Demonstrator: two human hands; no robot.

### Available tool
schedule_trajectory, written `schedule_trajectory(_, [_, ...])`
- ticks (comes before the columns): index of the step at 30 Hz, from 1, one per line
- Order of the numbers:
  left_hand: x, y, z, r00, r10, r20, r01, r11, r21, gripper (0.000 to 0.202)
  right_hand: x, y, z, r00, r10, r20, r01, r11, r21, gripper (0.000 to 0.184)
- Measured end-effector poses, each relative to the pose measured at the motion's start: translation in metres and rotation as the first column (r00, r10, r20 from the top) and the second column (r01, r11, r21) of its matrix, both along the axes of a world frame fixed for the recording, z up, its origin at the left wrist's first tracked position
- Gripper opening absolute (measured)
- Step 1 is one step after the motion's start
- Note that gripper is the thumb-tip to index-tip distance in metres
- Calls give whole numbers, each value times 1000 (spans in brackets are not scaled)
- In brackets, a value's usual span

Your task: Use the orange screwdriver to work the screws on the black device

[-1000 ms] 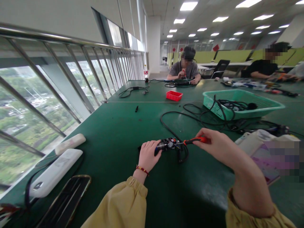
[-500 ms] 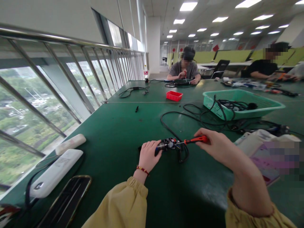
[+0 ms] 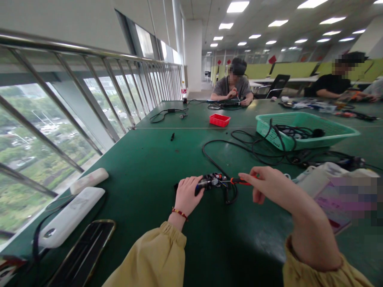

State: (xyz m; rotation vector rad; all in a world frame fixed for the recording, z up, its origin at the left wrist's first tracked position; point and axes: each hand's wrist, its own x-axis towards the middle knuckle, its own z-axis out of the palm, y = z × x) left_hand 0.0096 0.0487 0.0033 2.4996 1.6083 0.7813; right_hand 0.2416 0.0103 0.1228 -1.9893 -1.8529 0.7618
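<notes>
My left hand (image 3: 188,194) rests closed over the left end of a small black electronic part (image 3: 212,181) lying on the green table (image 3: 143,167), pinning it down. My right hand (image 3: 266,182) grips a screwdriver with a red and black handle (image 3: 240,181), fingers wrapped over the handle. Its thin shaft points left into the part. A black cable (image 3: 215,161) runs from the part and loops back over the table.
Two white oblong devices (image 3: 72,215) and a dark phone (image 3: 85,253) lie at the left by the window railing. A red tray (image 3: 219,120) and a teal basket (image 3: 302,129) holding cables stand further back. A white bag (image 3: 326,179) lies at the right. Two people sit at the far end.
My right hand has shifted its hold on the screwdriver handle, fingers now curled over it and covering more of the red. The left hand and the part stay put.
</notes>
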Motion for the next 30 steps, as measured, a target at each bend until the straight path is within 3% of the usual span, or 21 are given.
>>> schedule_trajectory(2, [0,0,0,1000,0,0,0,1000,-2,34,2,0,-2,1000,-5,-14,5,1000,0,35])
schedule_trajectory(5, [0,0,-1,1000,-1,-2,1,1000,-3,34,8,1,-4,994,28,104,-44,986,159,6])
schedule_trajectory(7, [0,0,-1,1000,-1,-7,1,1000,-1,35,10,2,-5,983,44,178,-85,970,227,12])
schedule_trajectory(10, [-1,1,-2,1000,-4,-9,4,1000,3,35,8,1,-4,992,43,117,-65,980,186,3])
schedule_trajectory(12, [-1,1,-2,1000,-5,-7,5,1000,3,35,6,0,-3,999,24,33,-26,997,72,26])
schedule_trajectory(14, [-1,0,-2,1000,-3,-3,3,1000,-1,35,5,-1,-4,1000,-2,17,2,1000,8,35])
schedule_trajectory(18, [-1,0,-2,1000,-3,4,3,1000,-9,35,7,0,-4,993,19,120,-48,969,241,5])
schedule_trajectory(21, [0,0,-2,1000,-1,3,1,1000,-10,35,3,1,-2,992,26,125,-65,943,326,6])
schedule_trajectory(26, [0,0,0,1000,5,3,-5,1000,-7,34,-5,4,-3,995,-71,63,61,987,146,32])
schedule_trajectory(30, [0,0,-1,1000,3,4,-3,1000,-4,34,-1,6,-8,991,-108,78,75,934,348,25])
